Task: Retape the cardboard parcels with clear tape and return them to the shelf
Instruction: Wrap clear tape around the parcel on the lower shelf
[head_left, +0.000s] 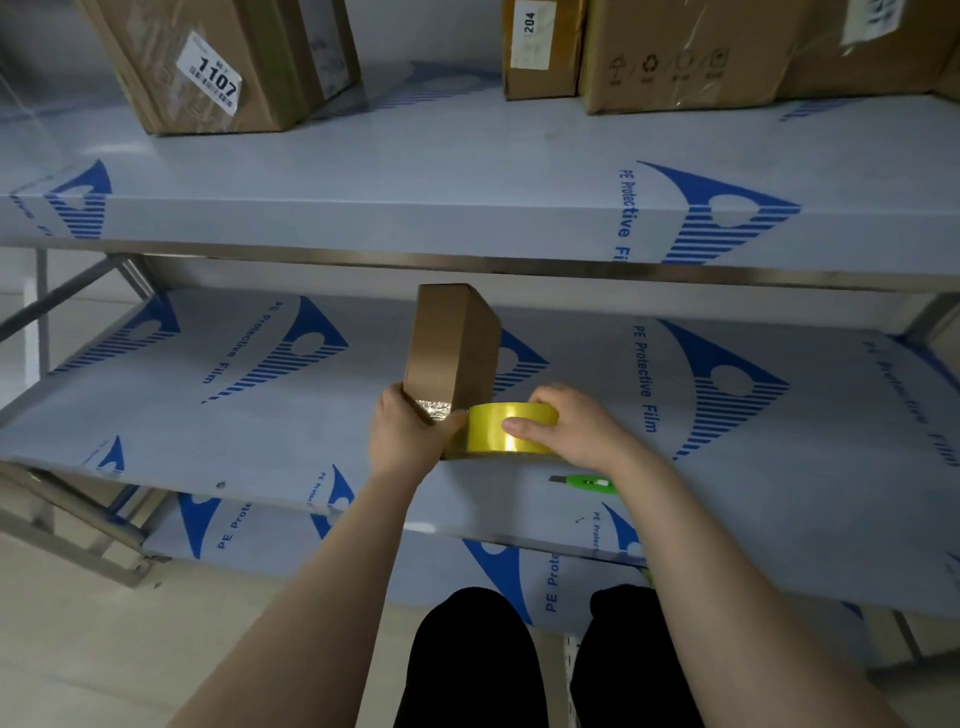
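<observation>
the steel shelving fills the view, each level covered in pale protective film with blue print. on the upper shelf stand three cardboard parcels: one labelled 1107, a narrow one labelled 204, and a wide box just beside it.

on the middle shelf a small cardboard parcel stands on end, its long axis nearly upright and its top pointing at the upper shelf's front edge. shiny tape shows on its lower end.

the left hand has its grip clamped on the parcel's lower left edge, thumb across the front, so most of the parcel rises above the grip. the right hand has its grip clamped on a yellow-tinted tape roll, thumb on the outer band, with the roll touching the parcel's lower right side.

a green utility knife lies on the same shelf, just under the right wrist.
</observation>
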